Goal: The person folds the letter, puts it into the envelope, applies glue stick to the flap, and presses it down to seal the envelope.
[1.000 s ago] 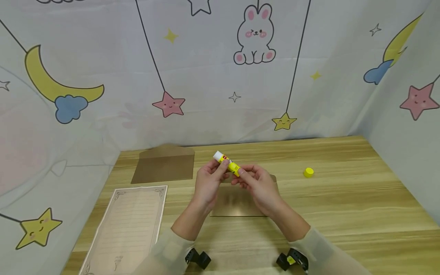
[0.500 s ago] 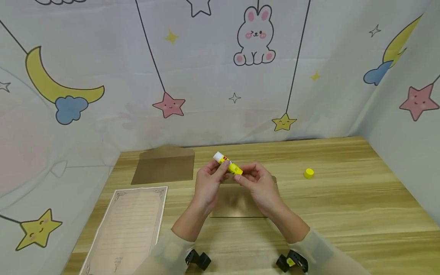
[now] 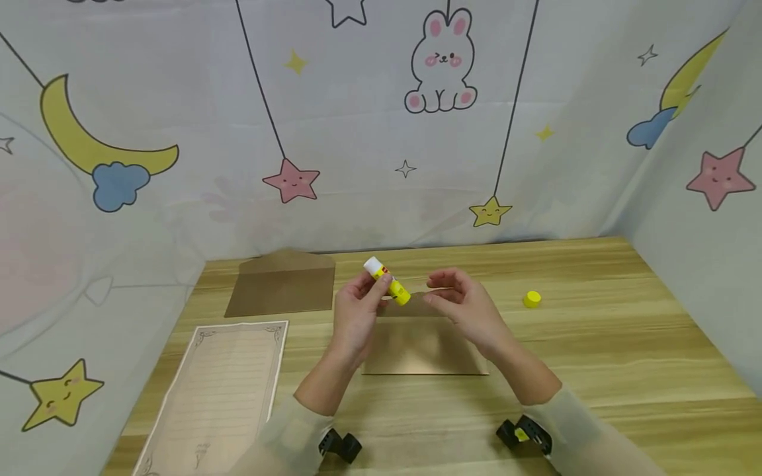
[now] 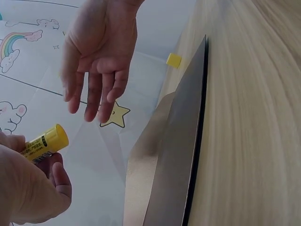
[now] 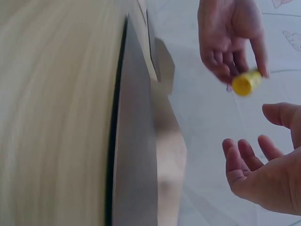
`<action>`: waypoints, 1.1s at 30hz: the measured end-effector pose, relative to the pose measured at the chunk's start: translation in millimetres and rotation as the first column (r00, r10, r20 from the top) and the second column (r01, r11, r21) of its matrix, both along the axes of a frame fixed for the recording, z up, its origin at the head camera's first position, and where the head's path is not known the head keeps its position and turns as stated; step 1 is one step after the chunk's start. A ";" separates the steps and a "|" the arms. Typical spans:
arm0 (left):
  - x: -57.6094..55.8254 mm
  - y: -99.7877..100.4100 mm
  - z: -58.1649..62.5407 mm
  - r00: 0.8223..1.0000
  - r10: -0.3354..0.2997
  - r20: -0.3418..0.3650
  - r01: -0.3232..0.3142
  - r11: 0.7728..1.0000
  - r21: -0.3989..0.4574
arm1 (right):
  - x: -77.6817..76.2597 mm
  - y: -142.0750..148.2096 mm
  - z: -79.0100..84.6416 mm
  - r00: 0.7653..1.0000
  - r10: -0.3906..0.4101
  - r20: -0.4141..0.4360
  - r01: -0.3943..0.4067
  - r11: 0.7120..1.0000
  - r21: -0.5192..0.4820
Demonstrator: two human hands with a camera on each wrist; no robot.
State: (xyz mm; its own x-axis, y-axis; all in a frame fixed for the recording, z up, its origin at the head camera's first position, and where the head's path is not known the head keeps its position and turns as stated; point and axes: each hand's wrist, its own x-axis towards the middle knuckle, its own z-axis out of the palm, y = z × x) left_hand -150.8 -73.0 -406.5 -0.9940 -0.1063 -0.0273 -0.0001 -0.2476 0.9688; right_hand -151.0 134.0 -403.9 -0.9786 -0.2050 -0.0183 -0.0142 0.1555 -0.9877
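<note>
A yellow glue stick with a white top is pinched between the thumb and fingers of my left hand, tilted with its white end up and to the left. My right hand is apart from it, fingers loosely bent and nothing in them; the right wrist view shows the gap between this hand and the glue stick. Beneath both hands a brown envelope lies on the table with its flap spread away from me, partly covered by the hands.
The yellow cap stands on the wooden table to the right. A second brown envelope lies at the back left, and a lined sheet of letter paper in front of it. A printed curtain hangs behind the table.
My right hand has let go of the glue stick's lower end and moved away to the right. My left hand still holds the glue stick, shifted slightly left.
</note>
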 end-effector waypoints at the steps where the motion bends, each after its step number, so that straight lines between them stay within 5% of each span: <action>1: 0.0 -0.9 0.1 1.000 0.007 -0.003 -0.007 1.000 -0.017 | -1.6 6.6 0.5 1.000 0.006 -0.019 -0.005 0.999 0.049; 4: 0.8 -4.0 0.5 1.000 0.029 -0.006 -0.030 0.997 -0.075 | -7.8 28.6 1.5 0.996 0.031 -0.082 -0.014 0.980 0.199; 8: 1.5 -7.7 0.5 0.999 0.032 -0.033 -0.036 0.991 -0.129 | -16.6 60.3 1.1 0.984 0.066 -0.163 0.007 0.911 0.413; 17: 1.9 -16.3 2.1 0.989 -0.030 -0.143 -0.020 0.942 -0.336 | -29.5 114.7 1.8 0.978 0.117 -0.174 0.054 0.663 0.747; 22: 2.1 -22.5 -1.3 0.985 -0.056 -0.162 -0.026 0.886 -0.462 | -33.7 131.9 -3.4 0.982 0.120 -0.144 0.059 0.530 0.846; 27: 1.8 -26.1 -5.0 0.980 -0.050 -0.190 -0.074 0.803 -0.592 | -35.2 144.3 -8.0 0.989 0.112 -0.100 0.032 0.493 0.869; 33: 4.3 -29.4 -5.5 0.981 -0.046 -0.188 -0.090 0.754 -0.651 | -37.4 150.0 -12.7 0.987 0.132 -0.088 0.010 0.503 0.864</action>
